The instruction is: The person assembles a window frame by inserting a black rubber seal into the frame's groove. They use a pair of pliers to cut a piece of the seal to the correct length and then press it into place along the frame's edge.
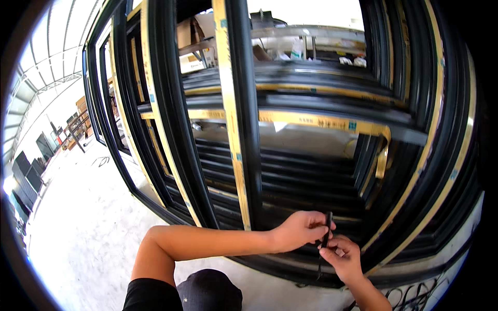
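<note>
At the far left of the frame lies a pale concrete floor [88, 228]. Stacked black window frames [290, 155] with yellow tape strips fill the centre and right. Low in the middle, the left hand [300, 229] comes in on a bent forearm, its fingers curled and pinching a thin black rubber strip [327, 230] near its top. Just right and lower, the right hand [342, 257] pinches the same strip, which hangs down below it.
</note>
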The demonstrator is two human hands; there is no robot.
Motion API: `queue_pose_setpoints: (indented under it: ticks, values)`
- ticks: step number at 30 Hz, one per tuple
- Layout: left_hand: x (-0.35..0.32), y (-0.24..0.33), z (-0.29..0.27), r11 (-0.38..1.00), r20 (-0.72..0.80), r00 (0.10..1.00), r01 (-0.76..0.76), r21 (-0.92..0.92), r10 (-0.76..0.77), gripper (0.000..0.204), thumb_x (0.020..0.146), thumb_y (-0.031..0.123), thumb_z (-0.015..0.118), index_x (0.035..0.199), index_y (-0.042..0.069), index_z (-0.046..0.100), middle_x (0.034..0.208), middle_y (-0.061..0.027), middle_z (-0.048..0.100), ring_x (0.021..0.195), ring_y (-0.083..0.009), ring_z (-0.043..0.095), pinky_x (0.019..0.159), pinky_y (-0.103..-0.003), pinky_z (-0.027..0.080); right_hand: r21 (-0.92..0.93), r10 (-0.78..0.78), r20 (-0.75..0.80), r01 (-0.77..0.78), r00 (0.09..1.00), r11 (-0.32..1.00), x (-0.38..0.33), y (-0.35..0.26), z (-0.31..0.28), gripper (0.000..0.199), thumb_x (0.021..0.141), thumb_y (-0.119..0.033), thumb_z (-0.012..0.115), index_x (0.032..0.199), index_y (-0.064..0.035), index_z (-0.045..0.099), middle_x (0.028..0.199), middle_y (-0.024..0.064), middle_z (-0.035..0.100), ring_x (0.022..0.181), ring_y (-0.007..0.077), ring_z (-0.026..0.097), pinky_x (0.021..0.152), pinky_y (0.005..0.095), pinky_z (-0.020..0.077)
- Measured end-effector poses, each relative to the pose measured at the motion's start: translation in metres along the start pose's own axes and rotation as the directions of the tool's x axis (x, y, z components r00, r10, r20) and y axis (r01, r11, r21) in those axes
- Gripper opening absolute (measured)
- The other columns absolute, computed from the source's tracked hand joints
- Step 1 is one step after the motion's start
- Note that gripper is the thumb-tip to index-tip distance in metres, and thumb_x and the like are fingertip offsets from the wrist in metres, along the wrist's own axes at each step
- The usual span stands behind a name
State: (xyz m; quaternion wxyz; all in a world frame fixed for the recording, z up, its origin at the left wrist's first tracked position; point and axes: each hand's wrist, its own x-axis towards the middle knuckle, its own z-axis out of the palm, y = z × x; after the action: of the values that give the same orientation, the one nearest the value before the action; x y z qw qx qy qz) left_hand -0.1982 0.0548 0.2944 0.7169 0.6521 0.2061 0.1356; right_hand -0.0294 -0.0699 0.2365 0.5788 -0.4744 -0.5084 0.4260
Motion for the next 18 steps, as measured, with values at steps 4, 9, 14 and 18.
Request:
queue_pose_setpoints:
  ticks: [4, 9, 14, 18]
  values:
    - [-0.009, 0.064, -0.024, 0.789, -0.011, 0.99, -0.107, 0.604, 0.143, 0.026, 0.097, 0.017, 0.062, 0.117, 0.0, 0.062, 0.097, -0.0082, 0.065, 0.083, -0.0133, 0.059, 0.075, -0.025, 0.048, -0.183, -0.005, 0.033, 0.011, 0.999, 0.983, 0.034, -0.051, 0.016, 0.012, 0.082, -0.001, 0.072, 0.079, 0.0009, 0.061, 0.083, 0.0052, 0.059, 0.074, 0.0133, 0.058, 0.066, 0.026, 0.0462]
    - [-0.07, 0.18, -0.091, -0.087, 0.058, 0.425, 0.049, 0.995, 0.903, 0.043, 0.078, 0.012, 0.075, 0.117, 0.002, 0.061, 0.113, -0.0123, 0.063, 0.107, -0.0326, 0.057, 0.097, -0.043, 0.043, -0.599, -0.198, 0.149, 0.248, 0.969, 0.762, 0.017, -0.078, 0.018, 0.012, 0.081, -0.01, 0.072, 0.081, -0.0035, 0.062, 0.07, 0.012, 0.057, 0.061, 0.0266, 0.056, 0.054, 0.0365, 0.0433]
    - [-0.112, 0.293, -0.188, 0.136, -0.015, -0.213, 0.563, 0.815, 0.977, 0.081, 0.079, 0.031, 0.081, 0.14, 0.0, 0.039, 0.132, -0.0221, 0.049, 0.124, -0.0366, 0.047, 0.102, -0.045, 0.041, -0.367, 0.156, 0.044, -0.129, 0.987, 0.921, -0.042, -0.04, 0.021, 0.011, 0.087, -0.013, 0.069, 0.088, -0.003, 0.064, 0.068, 0.01, 0.057, 0.059, 0.0207, 0.057, 0.056, 0.0351, 0.0449]
    - [-0.123, 0.311, -0.248, 0.55, -0.546, -0.078, 0.19, 0.814, 0.834, 0.059, 0.081, 0.041, 0.079, 0.108, -0.004, 0.053, 0.096, -0.0188, 0.067, 0.09, -0.0277, 0.067, 0.081, -0.035, 0.052, -0.474, 0.065, 0.22, 0.048, 0.973, 0.879, -0.045, -0.018, 0.054, 0.027, 0.087, -0.027, 0.069, 0.082, -0.002, 0.061, 0.073, 0.0167, 0.061, 0.066, 0.0354, 0.06, 0.059, 0.0434, 0.0466]
